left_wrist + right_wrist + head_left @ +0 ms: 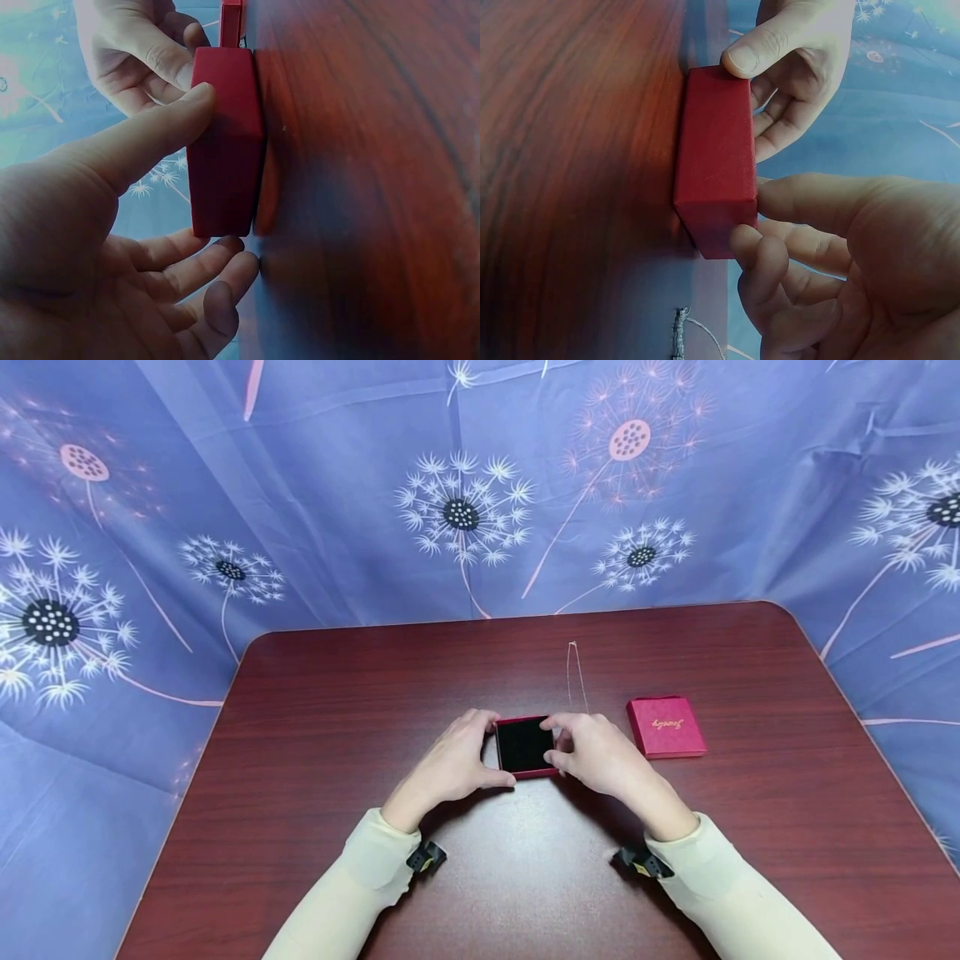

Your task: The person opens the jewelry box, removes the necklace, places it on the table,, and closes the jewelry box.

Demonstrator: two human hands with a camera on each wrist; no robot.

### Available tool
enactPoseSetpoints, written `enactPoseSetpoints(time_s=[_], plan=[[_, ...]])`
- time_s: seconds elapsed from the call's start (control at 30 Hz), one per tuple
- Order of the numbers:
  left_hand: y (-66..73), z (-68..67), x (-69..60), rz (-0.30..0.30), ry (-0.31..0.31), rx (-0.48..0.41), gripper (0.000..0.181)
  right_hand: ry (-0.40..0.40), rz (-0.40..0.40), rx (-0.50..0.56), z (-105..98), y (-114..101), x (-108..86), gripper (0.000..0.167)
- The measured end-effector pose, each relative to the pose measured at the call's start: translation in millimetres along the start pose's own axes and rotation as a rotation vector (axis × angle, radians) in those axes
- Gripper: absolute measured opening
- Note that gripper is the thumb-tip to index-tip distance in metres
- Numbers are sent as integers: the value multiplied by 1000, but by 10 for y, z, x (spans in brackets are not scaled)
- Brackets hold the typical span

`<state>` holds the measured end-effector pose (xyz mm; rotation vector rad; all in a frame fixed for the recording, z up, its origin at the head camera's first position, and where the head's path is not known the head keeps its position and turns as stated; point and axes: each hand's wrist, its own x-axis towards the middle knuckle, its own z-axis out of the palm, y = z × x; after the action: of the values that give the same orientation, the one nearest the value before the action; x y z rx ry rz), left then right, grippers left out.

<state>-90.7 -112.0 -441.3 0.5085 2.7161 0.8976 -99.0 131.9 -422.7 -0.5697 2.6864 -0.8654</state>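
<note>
A small red jewelry box bottom (532,773) with a black pad (521,745) inside stands on the table in the head view. My left hand (459,758) holds its left side, thumb at the near corner and fingers at the far one. At its right side is my right hand (600,756), thumb and forefinger over the pad's edge. In the right wrist view, curled fingers (769,262) of that hand touch the box's side wall (716,225). A thin chain necklace (569,681) lies beyond the right hand, which hides its near part.
The red box lid (669,727), with gold lettering, rests on the table right of my right hand. The dark red wooden table (337,693) meets a blue dandelion-print cloth (337,527) behind and at both sides.
</note>
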Motion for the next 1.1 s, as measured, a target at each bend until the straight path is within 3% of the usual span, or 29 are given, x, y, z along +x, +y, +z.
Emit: enactPoseSetpoints(time_s=[0.9, 1.1], plan=[[-12, 7, 4, 11, -1, 2, 81, 7, 7, -125, 54, 9, 30, 41], [-5, 1, 3, 14, 0, 0, 81, -6, 0, -90, 84, 67, 48, 40]])
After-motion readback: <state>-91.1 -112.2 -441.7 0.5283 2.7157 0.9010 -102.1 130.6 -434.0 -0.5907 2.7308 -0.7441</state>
